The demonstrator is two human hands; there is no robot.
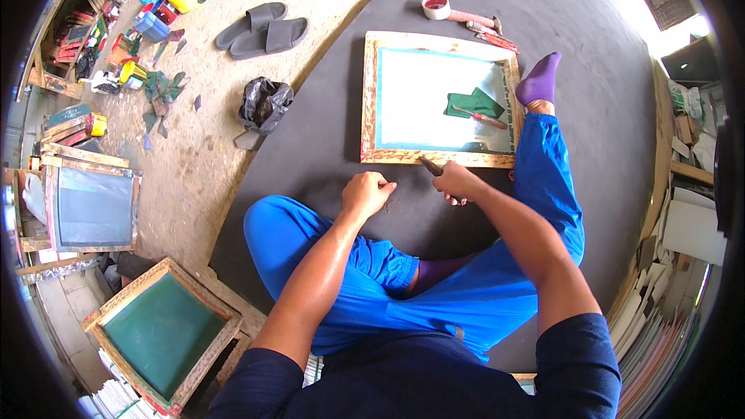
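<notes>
A wooden screen-printing frame (440, 158) lies on the black surface, its pale mesh edged with light blue. My right hand (459, 183) is closed around dark-handled pliers (431, 167), whose tip meets the frame's near wooden edge. Just left of it, my left hand (368, 195) is held above the black surface with its fingers curled together; what they hold, if anything, is hidden. Small dark bits (393, 206) are scattered beside that hand. On the mesh rest a green cloth piece (470, 102) and a slim red-handled tool (479, 117).
Beyond the frame are a tape roll (435, 7), a hammer (475, 19) and red-handled tools (493, 37). My purple-socked foot (538, 81) is against the frame's right side. A black plastic bag (265, 105) and dark slippers (269, 37) are left. A green-meshed frame (164, 335) stands lower left.
</notes>
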